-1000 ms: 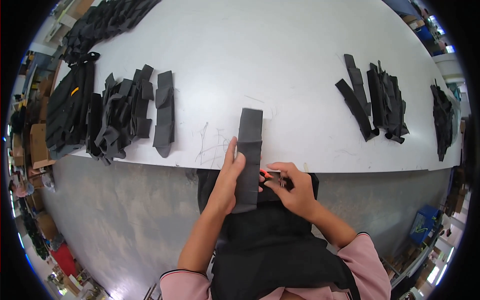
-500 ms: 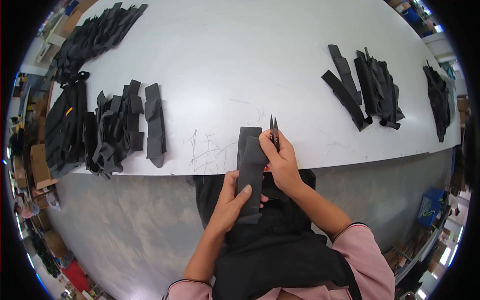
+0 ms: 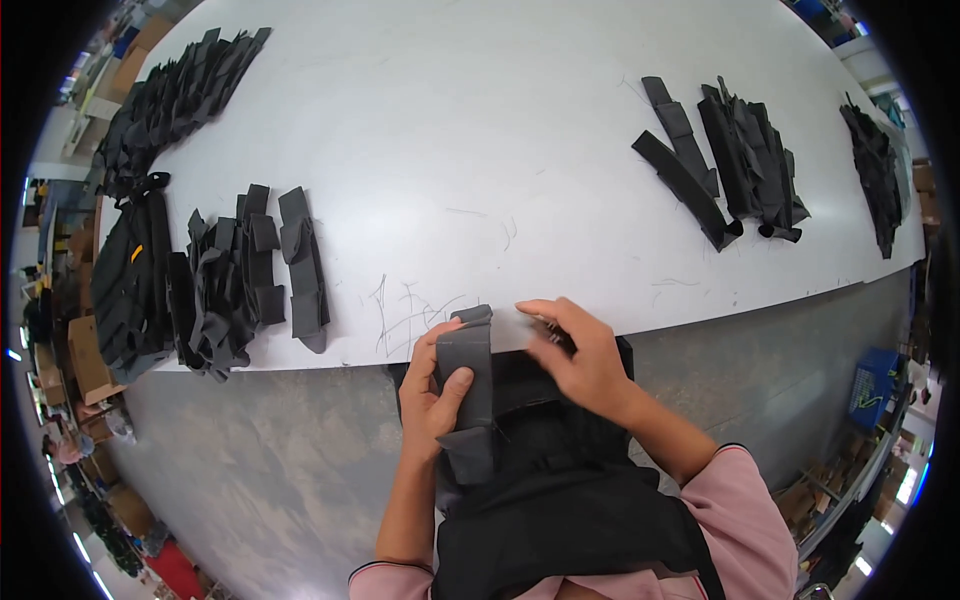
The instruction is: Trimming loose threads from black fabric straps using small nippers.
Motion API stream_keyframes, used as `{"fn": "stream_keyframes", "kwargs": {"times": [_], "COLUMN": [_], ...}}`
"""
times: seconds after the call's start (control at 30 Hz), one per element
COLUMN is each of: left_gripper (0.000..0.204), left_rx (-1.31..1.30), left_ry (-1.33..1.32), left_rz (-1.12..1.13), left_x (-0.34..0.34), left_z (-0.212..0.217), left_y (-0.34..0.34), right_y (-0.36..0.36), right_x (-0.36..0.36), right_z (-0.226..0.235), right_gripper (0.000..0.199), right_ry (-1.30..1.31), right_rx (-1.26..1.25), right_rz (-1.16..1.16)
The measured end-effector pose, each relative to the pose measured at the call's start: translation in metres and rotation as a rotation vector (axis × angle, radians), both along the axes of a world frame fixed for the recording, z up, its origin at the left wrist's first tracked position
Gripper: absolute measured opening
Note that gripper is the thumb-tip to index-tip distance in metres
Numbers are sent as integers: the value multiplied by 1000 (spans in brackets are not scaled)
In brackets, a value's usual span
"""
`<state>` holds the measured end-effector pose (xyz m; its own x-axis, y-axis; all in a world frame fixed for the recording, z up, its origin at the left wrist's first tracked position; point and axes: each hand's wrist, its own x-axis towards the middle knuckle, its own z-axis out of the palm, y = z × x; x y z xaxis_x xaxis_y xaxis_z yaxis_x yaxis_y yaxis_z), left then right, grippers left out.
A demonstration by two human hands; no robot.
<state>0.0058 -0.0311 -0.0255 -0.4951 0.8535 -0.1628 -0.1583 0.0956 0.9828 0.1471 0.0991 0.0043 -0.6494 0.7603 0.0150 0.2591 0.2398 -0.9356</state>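
Observation:
A dark grey, folded fabric strip (image 3: 467, 352) is held upright at the table's front edge, over my lap. My left hand (image 3: 432, 405) is closed round it, with the thumb across its face. To the right of the strip and apart from it is my right hand (image 3: 592, 365), its forefinger stretched toward the strip. Inside its curled fingers I see a small pair of dark thread snips (image 3: 560, 338), partly hidden and smeared by motion.
On the white table (image 3: 430, 130), several dark strips (image 3: 230, 270) lie in a pile at the left, beside a black bag (image 3: 135, 270). Another heap (image 3: 180, 95) is at the far left. More strips (image 3: 745, 155) lie at the right, with a dark bundle (image 3: 875, 180) near the right edge.
My right hand has come away from the strip and moved a little right and nearer to me. The strip has shifted left in my left hand, and its folds face differently.

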Motion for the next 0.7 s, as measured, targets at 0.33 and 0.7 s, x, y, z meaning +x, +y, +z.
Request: {"fn": "stream_keyframes", "kwargs": {"times": [0.33, 0.7], "left_gripper": [34, 35], "left_rx": [30, 27], "left_ry": [28, 60], "left_rz": [-55, -43], "left_x": [1, 1], "left_z": [10, 13], "left_y": [8, 5], "right_y": [-2, -6], "right_x": [9, 9], "right_z": [7, 6], "right_gripper": [26, 20], "right_ry": [-99, -1], "right_rx": [328, 291], "right_rz": [136, 47]}}
